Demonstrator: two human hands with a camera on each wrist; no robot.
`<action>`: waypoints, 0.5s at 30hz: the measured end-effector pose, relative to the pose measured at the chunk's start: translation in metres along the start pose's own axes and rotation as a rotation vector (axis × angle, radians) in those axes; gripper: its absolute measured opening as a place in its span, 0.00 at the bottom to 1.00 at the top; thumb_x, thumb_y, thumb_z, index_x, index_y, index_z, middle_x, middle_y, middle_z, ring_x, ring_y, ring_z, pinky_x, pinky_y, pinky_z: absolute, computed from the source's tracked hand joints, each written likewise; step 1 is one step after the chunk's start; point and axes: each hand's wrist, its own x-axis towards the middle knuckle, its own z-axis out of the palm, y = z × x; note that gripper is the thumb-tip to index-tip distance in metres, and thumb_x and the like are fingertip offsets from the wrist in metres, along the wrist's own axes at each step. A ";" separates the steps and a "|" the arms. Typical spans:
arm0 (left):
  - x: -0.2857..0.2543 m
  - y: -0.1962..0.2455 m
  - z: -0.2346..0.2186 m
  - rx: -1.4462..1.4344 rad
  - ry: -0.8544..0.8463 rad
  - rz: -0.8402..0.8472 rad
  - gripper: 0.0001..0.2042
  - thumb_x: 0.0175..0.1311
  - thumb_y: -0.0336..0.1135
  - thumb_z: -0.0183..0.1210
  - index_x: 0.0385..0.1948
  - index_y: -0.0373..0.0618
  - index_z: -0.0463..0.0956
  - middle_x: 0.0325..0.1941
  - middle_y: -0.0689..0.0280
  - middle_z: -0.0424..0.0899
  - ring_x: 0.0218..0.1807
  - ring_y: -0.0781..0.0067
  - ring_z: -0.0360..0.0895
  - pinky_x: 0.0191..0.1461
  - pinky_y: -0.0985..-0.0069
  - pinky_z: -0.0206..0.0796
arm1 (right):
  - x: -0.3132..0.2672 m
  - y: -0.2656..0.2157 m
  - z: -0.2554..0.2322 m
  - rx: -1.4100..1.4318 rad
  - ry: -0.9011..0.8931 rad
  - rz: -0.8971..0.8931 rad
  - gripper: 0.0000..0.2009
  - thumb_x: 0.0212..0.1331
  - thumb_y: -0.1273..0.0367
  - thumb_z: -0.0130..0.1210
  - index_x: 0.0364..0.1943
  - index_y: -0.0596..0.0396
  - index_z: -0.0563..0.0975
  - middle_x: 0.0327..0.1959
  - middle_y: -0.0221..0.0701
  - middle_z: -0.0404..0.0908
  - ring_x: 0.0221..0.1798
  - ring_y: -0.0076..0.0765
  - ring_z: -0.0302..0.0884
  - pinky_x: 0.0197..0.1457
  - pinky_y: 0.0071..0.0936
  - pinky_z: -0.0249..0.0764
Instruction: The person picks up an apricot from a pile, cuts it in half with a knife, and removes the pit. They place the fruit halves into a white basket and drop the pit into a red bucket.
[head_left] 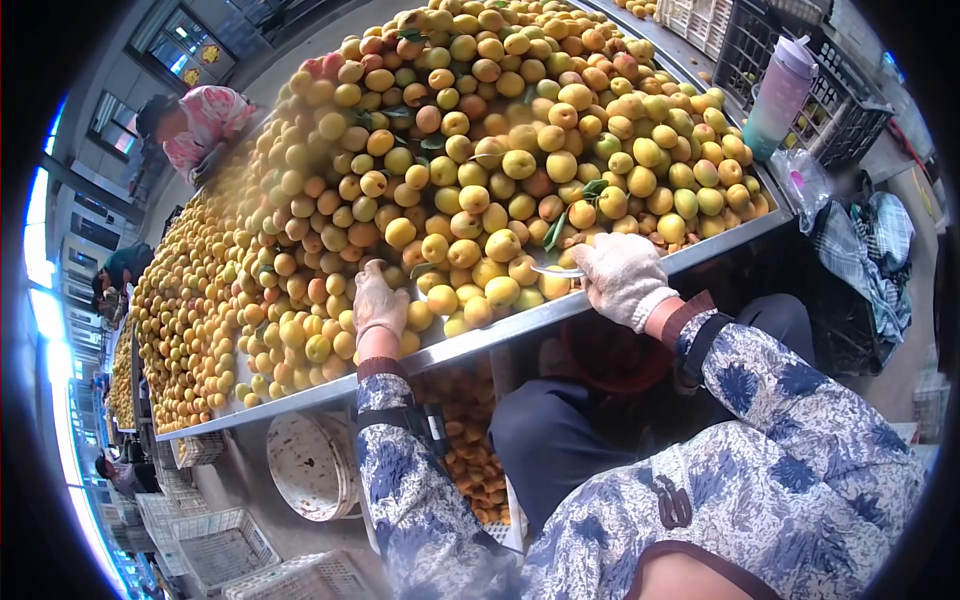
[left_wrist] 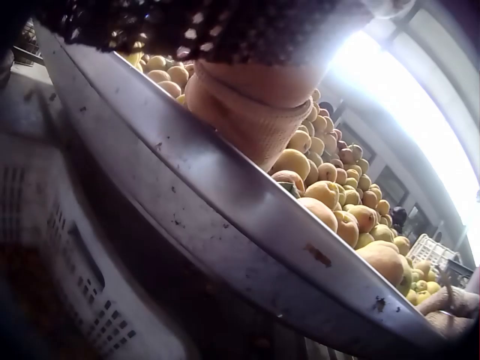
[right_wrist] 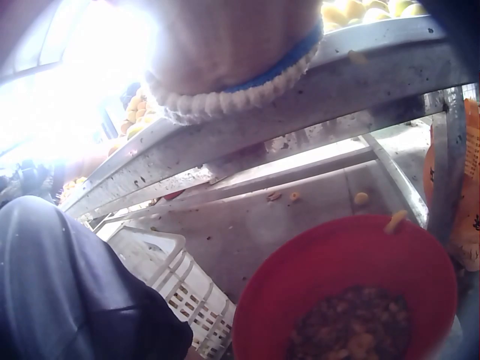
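A large heap of yellow-orange apricots (head_left: 470, 200) covers the metal-rimmed table (head_left: 450, 348). My gloved left hand (head_left: 380, 305) reaches over the rim among the nearest apricots, its fingertips down between them; whether it grips one I cannot tell. In the left wrist view the glove's cuff (left_wrist: 247, 124) crosses the rim, with the fingers hidden behind it. To the right, my gloved right hand (head_left: 622, 278) is closed above the rim around a thin, pale curved tool (head_left: 555, 271), which sticks out leftward beside the fruit. In the right wrist view only the wrist and glove cuff (right_wrist: 232, 101) show.
Halved orange fruit (head_left: 475, 465) fills a crate under the table. A red basin (right_wrist: 259, 307) with dark bits stands below the right hand. White buckets (head_left: 305, 470) and crates (head_left: 225, 550) lie left; a tumbler (head_left: 780, 95) stands at the right corner. Another person (head_left: 195, 130) is across the table.
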 end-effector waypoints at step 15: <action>-0.018 -0.163 -0.080 0.164 0.620 -0.313 0.21 0.63 0.33 0.60 0.59 0.48 0.73 0.66 0.56 0.69 0.65 0.52 0.70 0.67 0.64 0.64 | 0.002 0.000 -0.002 0.012 -0.035 -0.005 0.11 0.51 0.65 0.58 0.39 0.47 0.81 0.30 0.33 0.80 0.34 0.45 0.81 0.37 0.43 0.75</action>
